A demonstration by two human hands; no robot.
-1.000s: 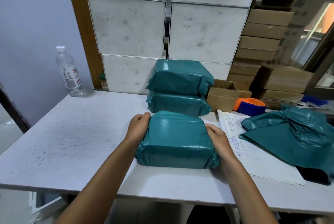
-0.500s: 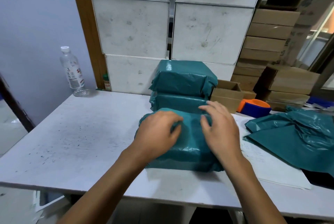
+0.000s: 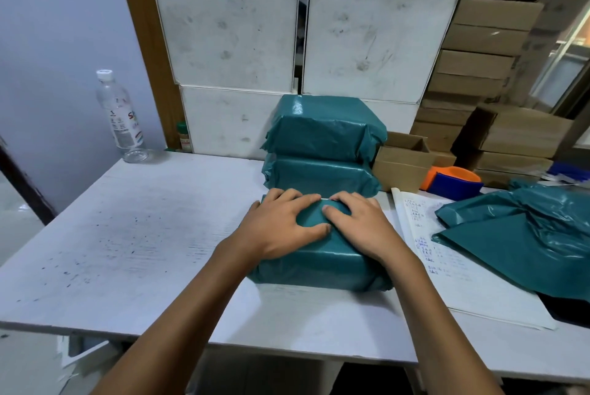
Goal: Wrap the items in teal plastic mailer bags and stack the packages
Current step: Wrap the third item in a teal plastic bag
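A teal wrapped package (image 3: 319, 267) lies on the white table (image 3: 143, 235) in front of me. My left hand (image 3: 281, 225) and my right hand (image 3: 360, 225) both press flat on its top, fingers spread toward its far edge. Neither hand grips it. Right behind it stands a stack of two teal packages (image 3: 322, 145) against the white wall panels. A heap of loose teal mailer bags (image 3: 523, 235) lies on the right side of the table.
A plastic water bottle (image 3: 119, 113) stands at the table's back left. A written paper sheet (image 3: 447, 254) lies right of the package. Behind it are an open cardboard box (image 3: 402, 161), an orange-and-blue tape dispenser (image 3: 453, 180) and stacked cardboard boxes (image 3: 479, 69).
My hands left the package's two sides, came onto its top and now press flat near its far edge. The package sits a little closer to the stack.
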